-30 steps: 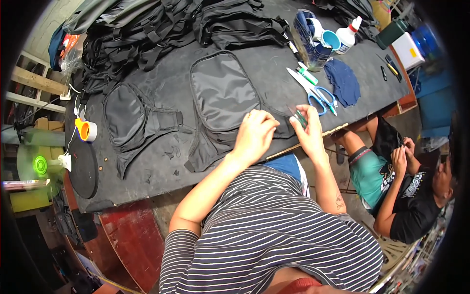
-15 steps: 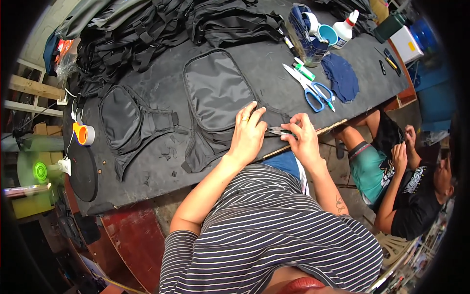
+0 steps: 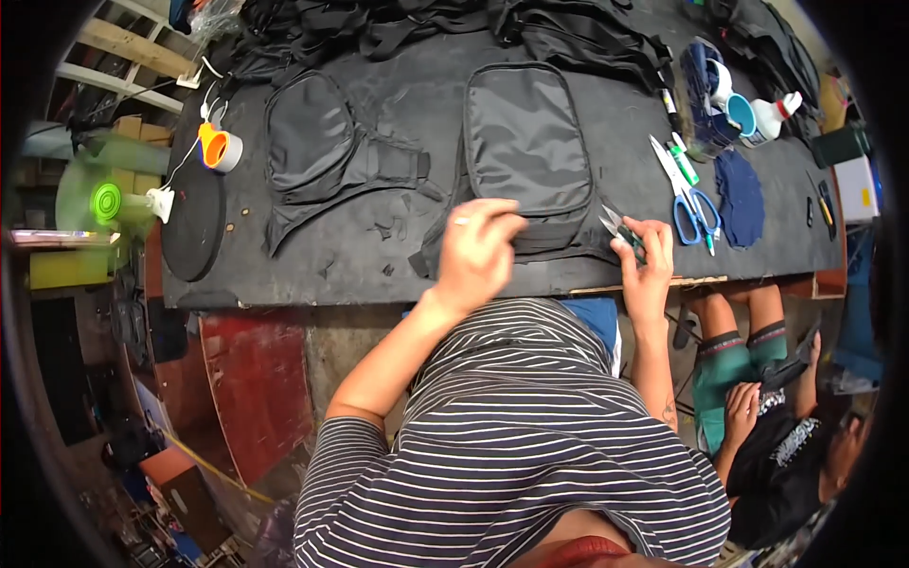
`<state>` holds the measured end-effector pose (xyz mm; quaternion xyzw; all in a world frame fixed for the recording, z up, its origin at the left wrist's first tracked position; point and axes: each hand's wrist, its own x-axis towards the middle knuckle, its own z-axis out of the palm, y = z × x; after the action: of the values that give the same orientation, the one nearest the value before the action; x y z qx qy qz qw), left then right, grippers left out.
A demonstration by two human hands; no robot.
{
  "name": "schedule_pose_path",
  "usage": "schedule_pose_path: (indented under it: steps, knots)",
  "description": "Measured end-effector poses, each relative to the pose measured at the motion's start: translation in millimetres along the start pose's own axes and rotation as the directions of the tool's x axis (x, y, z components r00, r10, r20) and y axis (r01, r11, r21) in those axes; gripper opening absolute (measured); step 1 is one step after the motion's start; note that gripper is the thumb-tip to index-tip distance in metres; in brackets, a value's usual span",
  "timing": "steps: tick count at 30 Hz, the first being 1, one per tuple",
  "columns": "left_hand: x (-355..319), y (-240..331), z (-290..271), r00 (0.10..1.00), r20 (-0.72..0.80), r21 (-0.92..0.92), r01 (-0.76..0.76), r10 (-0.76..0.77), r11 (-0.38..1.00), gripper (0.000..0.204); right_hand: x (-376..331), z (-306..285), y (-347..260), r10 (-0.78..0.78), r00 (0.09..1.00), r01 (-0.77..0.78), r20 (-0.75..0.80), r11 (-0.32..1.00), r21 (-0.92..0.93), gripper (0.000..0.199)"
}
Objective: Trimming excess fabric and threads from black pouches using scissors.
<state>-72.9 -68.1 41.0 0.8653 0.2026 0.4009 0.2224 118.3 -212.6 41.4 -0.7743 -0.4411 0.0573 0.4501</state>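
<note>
Beside scissors and bag, right hand pinched on snips, left curled, contents unclear

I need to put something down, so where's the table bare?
The table has a bare strip between the large black bag and the blue-handled scissors, and, farther back, between that bag and the smaller bag. It's crowded at the back under piled bags, right rear around the clear container and white bottle, and in front where the right hand holds snips.

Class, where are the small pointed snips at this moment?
In the head view, the snips are right of centre in the person's right hand, left of the blue-handled scissors, near the larger black bag.
</note>
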Motion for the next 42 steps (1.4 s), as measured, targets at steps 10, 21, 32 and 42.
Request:
schedule_pose_path:
  steps: [10, 21, 32, 42]
  knots:
    - [-26.5, -46.4, -41.7, 0.776, -0.064, -0.245, 0.598, -0.628, 0.763, 0.014, -0.5, 32.6, -21.3, 0.063, 0.976, -0.098, 0.207, 0.981, 0.165, 0.023]
    - [58.7, -90.6, 2.3, 0.558, 0.428, -0.528, 0.793, -0.711, 0.305, 0.050, -22.2, 45.4, 4.2, 0.098, 0.965, -0.189, 0.243, 0.902, 0.388, 0.030]
    - [59.6, -2.1, -13.7, 0.988, 0.074, -0.607, 0.154, -0.137, 0.780, 0.037, -5.0, 53.9, -2.3, 0.419, 0.892, -0.389, 0.169, 0.522, 0.759, 0.021]
    - [55.4, 7.7, -10.1, 0.983, 0.063, -0.558, 0.179, -0.174, 0.810, 0.031, 0.4, 61.7, 12.3, 0.353, 0.934, -0.299, 0.061, 0.675, 0.675, 0.027]
